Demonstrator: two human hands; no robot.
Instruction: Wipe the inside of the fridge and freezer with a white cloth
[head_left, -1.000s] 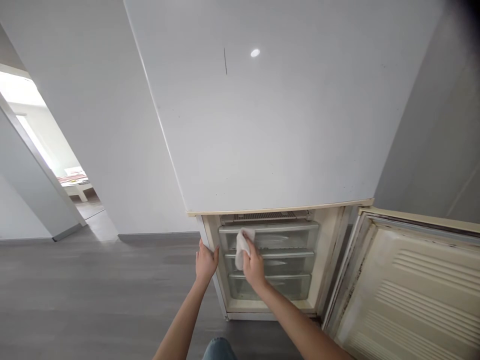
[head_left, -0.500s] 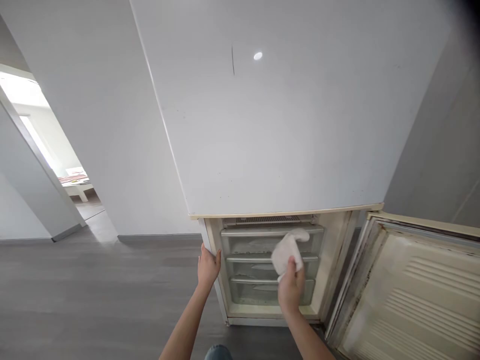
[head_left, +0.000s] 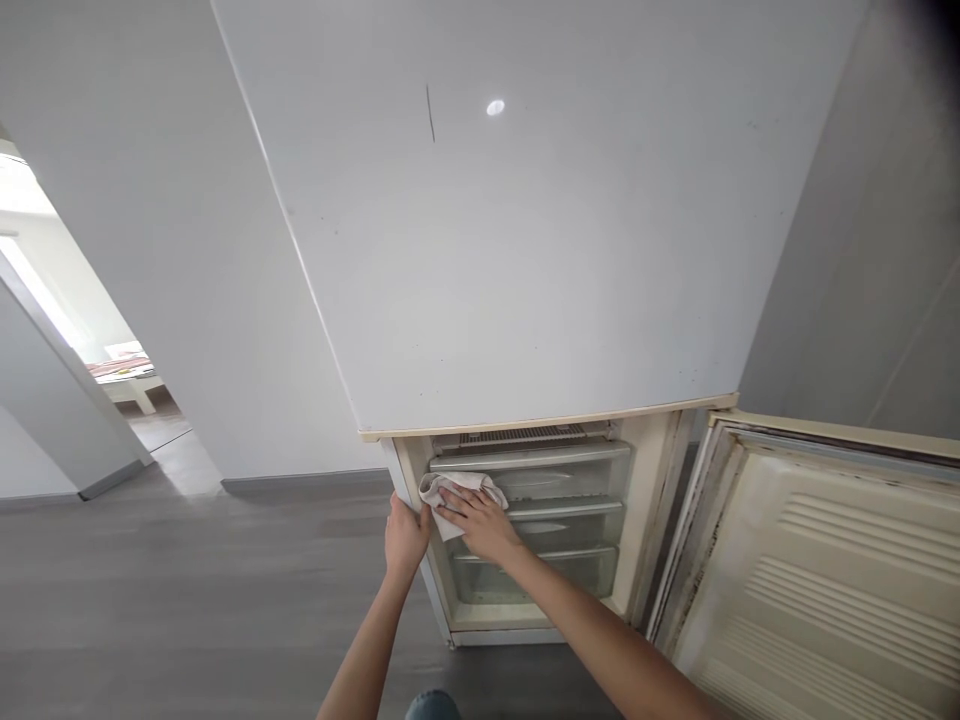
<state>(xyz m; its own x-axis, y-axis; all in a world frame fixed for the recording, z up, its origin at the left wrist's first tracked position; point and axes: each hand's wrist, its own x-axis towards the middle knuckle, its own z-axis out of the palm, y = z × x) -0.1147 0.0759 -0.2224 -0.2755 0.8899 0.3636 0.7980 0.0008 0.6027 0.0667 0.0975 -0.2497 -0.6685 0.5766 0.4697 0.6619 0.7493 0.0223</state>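
The cloth [head_left: 450, 492] lies crumpled against the front of the top drawer [head_left: 540, 472], at its left end, inside the open freezer [head_left: 525, 530]. The right hand [head_left: 480, 520] presses flat on the cloth with fingers spread, pinning it to the drawer rather than gripping it in a fist. The left hand [head_left: 405, 535] clasps the left edge of the cabinet frame, thumb toward the inside, just beside the cloth.

Judging from this, the likeliest slip is the cloth sliding out from under the open palm, since no finger curls round it; a hard push could also drive the drawer back or rattle it in its runners. The two hands sit almost touching, so a sweep to the left would run the cloth into the left thumb.

Two more drawers [head_left: 559, 545] sit below the top one. The door [head_left: 817, 580] stands swung wide on the right, its yellowed inner liner facing out. The closed upper door [head_left: 540, 250] overhangs the work, and a doorway [head_left: 67, 340] opens far left across the grey floor [head_left: 187, 600].
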